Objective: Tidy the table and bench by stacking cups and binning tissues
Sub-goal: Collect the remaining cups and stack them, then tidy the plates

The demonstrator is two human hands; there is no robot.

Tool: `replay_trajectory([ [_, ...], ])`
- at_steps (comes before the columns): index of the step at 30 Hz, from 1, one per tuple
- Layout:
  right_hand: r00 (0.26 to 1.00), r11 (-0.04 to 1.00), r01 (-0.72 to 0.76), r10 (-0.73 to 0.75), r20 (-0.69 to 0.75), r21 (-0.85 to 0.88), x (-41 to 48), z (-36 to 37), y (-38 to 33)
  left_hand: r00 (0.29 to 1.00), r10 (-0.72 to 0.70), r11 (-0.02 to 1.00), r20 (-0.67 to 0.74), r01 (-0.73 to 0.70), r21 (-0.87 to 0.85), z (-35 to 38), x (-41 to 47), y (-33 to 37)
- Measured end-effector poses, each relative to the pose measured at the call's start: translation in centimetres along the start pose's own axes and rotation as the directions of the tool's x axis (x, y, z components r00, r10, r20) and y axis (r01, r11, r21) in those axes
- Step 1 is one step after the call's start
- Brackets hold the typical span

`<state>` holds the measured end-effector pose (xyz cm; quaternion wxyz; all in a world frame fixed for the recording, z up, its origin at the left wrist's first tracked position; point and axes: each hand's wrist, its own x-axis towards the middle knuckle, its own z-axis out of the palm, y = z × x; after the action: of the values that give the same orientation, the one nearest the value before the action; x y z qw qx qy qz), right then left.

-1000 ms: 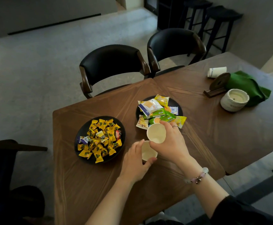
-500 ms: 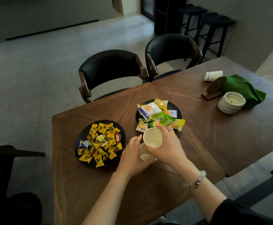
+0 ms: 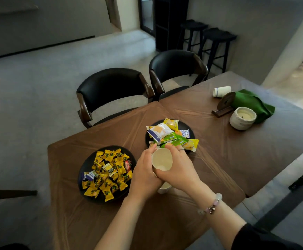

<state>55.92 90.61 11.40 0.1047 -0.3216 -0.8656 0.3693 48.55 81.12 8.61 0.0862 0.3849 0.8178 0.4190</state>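
Observation:
Two white paper cups are nested into one stack (image 3: 162, 160) above the wooden table (image 3: 165, 217), near its front middle. My left hand (image 3: 145, 173) grips the stack from the left and my right hand (image 3: 178, 167) grips it from the right. The upper cup's open mouth faces me; the lower cup's base shows under my hands. A third paper cup (image 3: 221, 91) with a blue band lies on its side at the far right of the table.
A black plate of yellow sweets (image 3: 107, 173) sits left of my hands, a plate of snack packets (image 3: 171, 135) just behind them. At far right are a white ceramic pot (image 3: 242, 118), a green cloth (image 3: 251, 103) and a wooden stand (image 3: 224, 104). Two black chairs (image 3: 114, 91) stand behind the table.
My right hand has pushed its cup down into the cup in my left hand, and both hands have closed around the stack. The view has tilted upward.

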Motion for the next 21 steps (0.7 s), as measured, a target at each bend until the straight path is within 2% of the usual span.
replay_trajectory([
  [13,0.994,0.993,-0.112,0.112,-0.006,-0.028,-1.9,1.6,-1.0,0.990,0.070,0.995,0.120,-0.061,-0.076,-1.0,-0.9,-2.0],
  [21,0.993,0.992,-0.111,0.114,0.044,-0.053,-3.0,1.5,-1.1,0.992,0.078,0.993,0.101,-0.068,-0.098,-1.2,-1.9,-2.4],
])
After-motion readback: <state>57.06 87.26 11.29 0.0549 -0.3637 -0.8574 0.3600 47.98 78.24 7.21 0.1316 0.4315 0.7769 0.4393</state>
